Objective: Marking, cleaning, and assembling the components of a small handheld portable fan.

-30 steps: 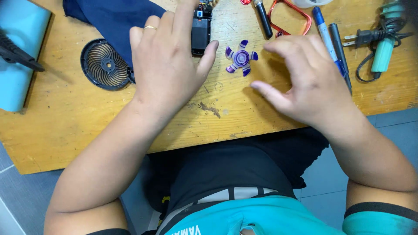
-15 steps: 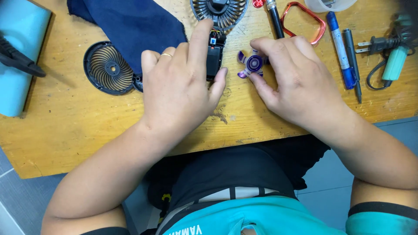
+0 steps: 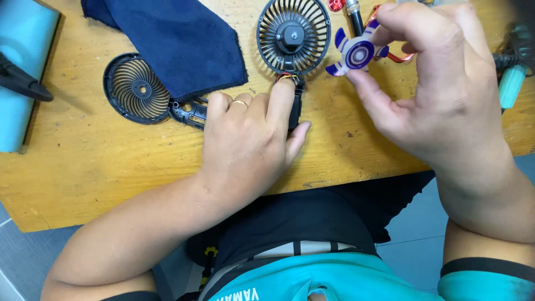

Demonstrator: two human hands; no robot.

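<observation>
Overhead: a small fan in pieces, its blade wheel held up

Overhead view of a workbench. The purple-and-white fan blade wheel is lifted off the wooden table, just right of the round dark fan housing and above the bench's far edge. The right hand pinches the wheel between thumb and forefinger, the remaining fingers curled loosely behind. The left hand lies palm down on the table, fingers pressed together, its fingertips resting on the black handle section that extends below the housing; coloured wires show where the two meet. A ring sits on one finger of this hand. Left of it lies the detached front grille, partly overlapped by a dark blue cloth. A light blue box occupies the table's left end. Pens and a red-handled tool lie behind the right hand, largely hidden.
</observation>
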